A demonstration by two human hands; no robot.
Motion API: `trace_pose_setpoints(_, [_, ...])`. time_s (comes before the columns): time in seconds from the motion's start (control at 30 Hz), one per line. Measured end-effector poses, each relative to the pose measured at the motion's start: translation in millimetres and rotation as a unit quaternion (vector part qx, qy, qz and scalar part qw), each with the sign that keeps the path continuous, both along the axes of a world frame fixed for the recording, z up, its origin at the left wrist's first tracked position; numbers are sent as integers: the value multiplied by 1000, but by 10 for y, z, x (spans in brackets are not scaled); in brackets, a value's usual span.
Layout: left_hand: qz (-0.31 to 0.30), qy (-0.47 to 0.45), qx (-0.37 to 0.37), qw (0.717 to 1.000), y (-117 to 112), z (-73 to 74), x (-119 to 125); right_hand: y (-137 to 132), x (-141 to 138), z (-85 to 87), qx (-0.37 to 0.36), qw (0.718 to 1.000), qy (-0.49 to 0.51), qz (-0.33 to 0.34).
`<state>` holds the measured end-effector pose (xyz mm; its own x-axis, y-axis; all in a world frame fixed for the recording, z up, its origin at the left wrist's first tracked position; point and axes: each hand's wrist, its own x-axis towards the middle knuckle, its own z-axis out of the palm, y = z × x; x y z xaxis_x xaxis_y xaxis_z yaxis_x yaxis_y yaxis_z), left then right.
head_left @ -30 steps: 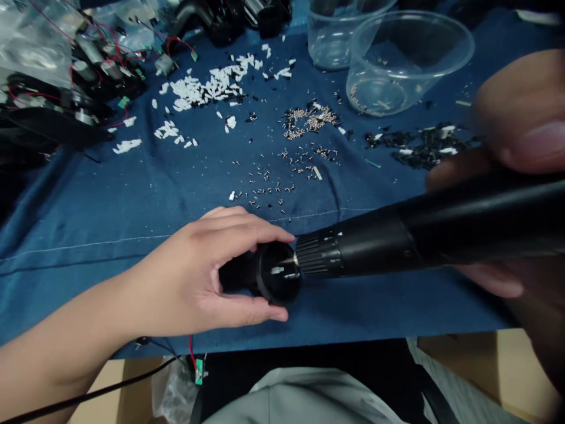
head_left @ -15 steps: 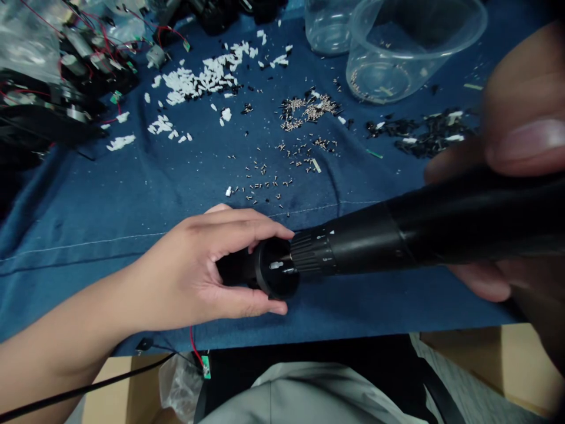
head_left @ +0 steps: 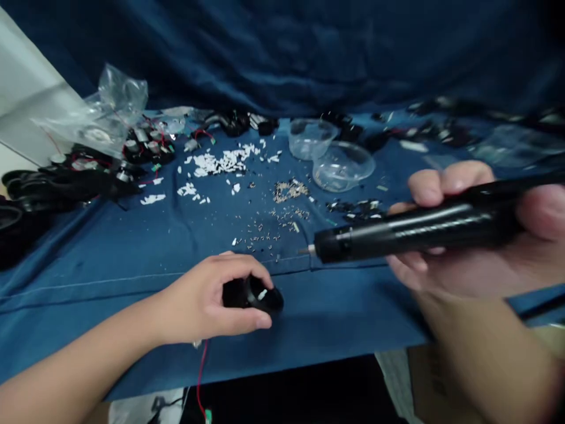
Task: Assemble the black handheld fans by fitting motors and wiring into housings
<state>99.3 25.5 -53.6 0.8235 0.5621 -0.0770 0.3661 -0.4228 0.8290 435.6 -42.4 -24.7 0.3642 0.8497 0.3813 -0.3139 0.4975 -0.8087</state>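
My left hand (head_left: 207, 303) is closed around a small black round part (head_left: 253, 294) that rests on the blue cloth (head_left: 132, 247) near the table's front edge. A red wire trails from under that hand. My right hand (head_left: 463, 235) grips a black electric screwdriver (head_left: 419, 227), held level above the cloth. Its metal tip points left and hangs clear of the black part, up and to its right.
Small screws (head_left: 282, 191), white plastic bits (head_left: 220, 162) and black bits (head_left: 353, 206) lie scattered mid-table. Two clear plastic cups (head_left: 342, 168) stand behind them. Black motor parts with red wires and plastic bags (head_left: 101, 118) crowd the left side. Blue cloth rises at the back.
The screwdriver tip has come off the black part and lifted up and to the right. The camera has tilted upward, showing more of the table's far side.
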Motion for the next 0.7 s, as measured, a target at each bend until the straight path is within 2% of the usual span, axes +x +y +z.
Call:
trace_pose_setpoints(0.07, [9,-17,-55,998,29,12,-16,-35,23,71,32,998,-3,-60])
trace_pose_setpoints(0.13, [40,-9,-85,996,48,19,-29,-164,64,65,2,987,17,-161])
trace_pose_setpoints(0.23, [132,1,-75,988,67,10,-41,-465,190,-104,-53,949,74,-303])
trace_pose_setpoints(0.3, [180,-11,-77,981,81,-7,-39,-653,308,-275,-70,920,121,-366])
trace_pose_setpoints(0.4, [207,-21,-111,972,97,-26,-16,-820,451,-517,-75,896,171,-404])
trace_pose_setpoints(0.5, [216,-17,-163,963,86,-8,29,-863,494,-687,-73,887,186,-416])
trace_pose_setpoints(0.7, [193,1,-229,954,10,102,82,-885,513,-851,-97,890,208,-394])
